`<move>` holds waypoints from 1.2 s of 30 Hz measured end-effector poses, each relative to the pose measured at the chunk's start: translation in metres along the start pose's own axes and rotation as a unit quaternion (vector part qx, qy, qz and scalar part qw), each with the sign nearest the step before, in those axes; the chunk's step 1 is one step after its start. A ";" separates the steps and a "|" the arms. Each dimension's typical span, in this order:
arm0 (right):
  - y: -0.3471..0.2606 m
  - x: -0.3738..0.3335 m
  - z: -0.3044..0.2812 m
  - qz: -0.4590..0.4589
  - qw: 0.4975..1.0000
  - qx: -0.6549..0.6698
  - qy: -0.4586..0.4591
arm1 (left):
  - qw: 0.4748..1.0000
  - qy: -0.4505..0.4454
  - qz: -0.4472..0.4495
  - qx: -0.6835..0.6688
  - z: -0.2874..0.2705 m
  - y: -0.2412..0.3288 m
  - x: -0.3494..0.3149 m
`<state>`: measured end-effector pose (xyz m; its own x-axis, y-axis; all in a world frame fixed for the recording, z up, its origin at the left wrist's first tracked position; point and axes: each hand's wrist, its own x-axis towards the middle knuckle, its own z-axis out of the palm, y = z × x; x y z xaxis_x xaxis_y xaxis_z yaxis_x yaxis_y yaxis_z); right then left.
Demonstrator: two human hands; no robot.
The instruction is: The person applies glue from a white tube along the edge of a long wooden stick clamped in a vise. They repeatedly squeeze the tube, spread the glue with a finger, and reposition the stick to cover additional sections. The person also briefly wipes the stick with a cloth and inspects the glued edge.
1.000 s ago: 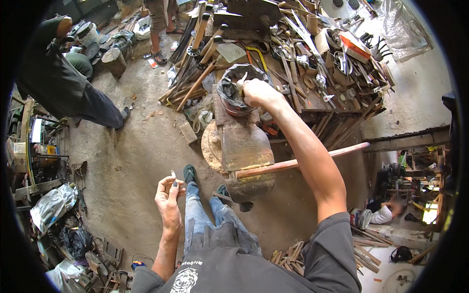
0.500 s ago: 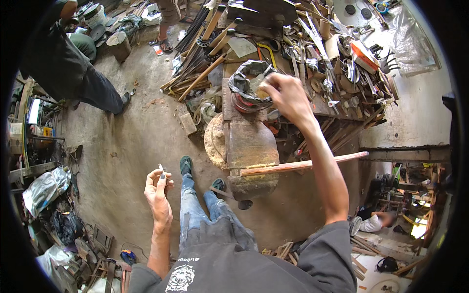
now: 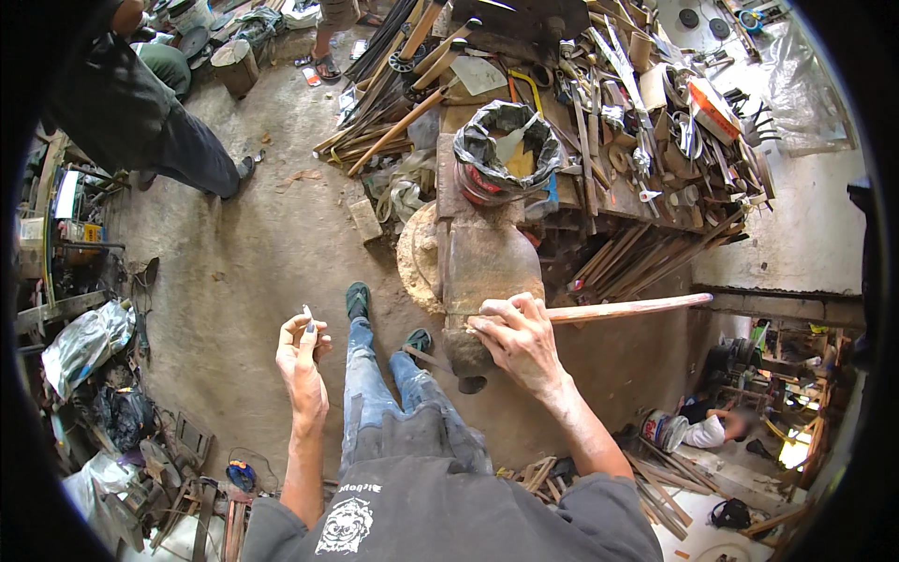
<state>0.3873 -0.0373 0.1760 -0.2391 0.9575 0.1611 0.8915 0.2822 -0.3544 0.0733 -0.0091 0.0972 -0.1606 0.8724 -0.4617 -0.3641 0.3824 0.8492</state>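
My left hand [image 3: 302, 370] is raised off to the left, its fingers pinching a short white cigarette [image 3: 307, 313]. My right hand [image 3: 526, 345] is closed over the near end of a long wooden stick [image 3: 627, 307], which lies across a worn, rounded block [image 3: 492, 267]. My fingers hide that end of the stick; the rest reaches out to the right. Behind the block stands a red tub [image 3: 478, 187] lined with a black plastic bag [image 3: 552, 155], holding something yellowish and pale. A round, dust-caked wheel [image 3: 419, 258] sits against the block's left side.
A cluttered bench [image 3: 646, 211] at the far right is heaped with strips, tools and scraps. Wooden handles and rods [image 3: 403, 131] lean at its left end. One person [image 3: 178, 122] stands at far left; another person [image 3: 707, 431] is low at the right. Plastic bags [image 3: 89, 347] lie at left.
My right hand has come out of the bag-lined tub and down toward me, onto the stick's end. My left hand still holds the cigarette in nearly the same place.
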 end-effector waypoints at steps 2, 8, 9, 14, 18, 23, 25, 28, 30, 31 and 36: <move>-0.001 -0.001 -0.001 -0.010 1.000 -0.021 0.012 | 1.000 0.007 0.002 0.004 0.001 0.002 -0.001; -0.004 -0.001 0.004 0.004 0.999 -0.047 -0.016 | 1.000 -0.003 0.006 0.009 0.001 -0.002 -0.001; -0.003 -0.002 0.004 0.001 0.999 -0.044 -0.023 | 1.000 0.007 -0.005 0.008 0.001 -0.003 -0.001; 0.020 -0.012 -0.022 0.058 0.997 0.001 0.043 | 1.000 0.005 0.003 0.019 -0.003 -0.009 -0.002; 0.051 -0.030 -0.060 0.161 0.978 0.047 0.128 | 1.000 0.007 -0.006 0.011 -0.004 -0.013 -0.002; 0.068 -0.050 -0.060 0.184 0.974 0.066 0.111 | 1.000 0.008 -0.016 0.026 -0.003 -0.017 -0.001; 0.068 -0.058 -0.047 0.160 0.982 0.069 0.080 | 0.999 0.001 -0.012 0.029 -0.002 -0.017 -0.001; 0.074 -0.071 -0.038 0.183 0.973 0.068 0.126 | 0.999 0.002 -0.014 0.035 -0.001 -0.017 -0.001; 0.083 -0.080 -0.044 0.228 0.957 0.081 0.161 | 0.999 0.003 -0.013 0.039 -0.001 -0.017 0.000; 0.087 -0.083 -0.049 0.230 0.956 0.064 0.170 | 0.999 0.002 -0.011 0.042 0.000 -0.017 0.000; 0.081 -0.078 -0.053 0.162 0.977 0.030 0.134 | 0.999 -0.001 -0.015 0.038 0.009 -0.020 0.001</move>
<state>0.4983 -0.0925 0.1836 0.1688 0.9499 0.2631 0.8774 -0.0233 -0.4791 0.0883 -0.0137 0.0822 -0.1486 0.8604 -0.4875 -0.2984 0.4310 0.8516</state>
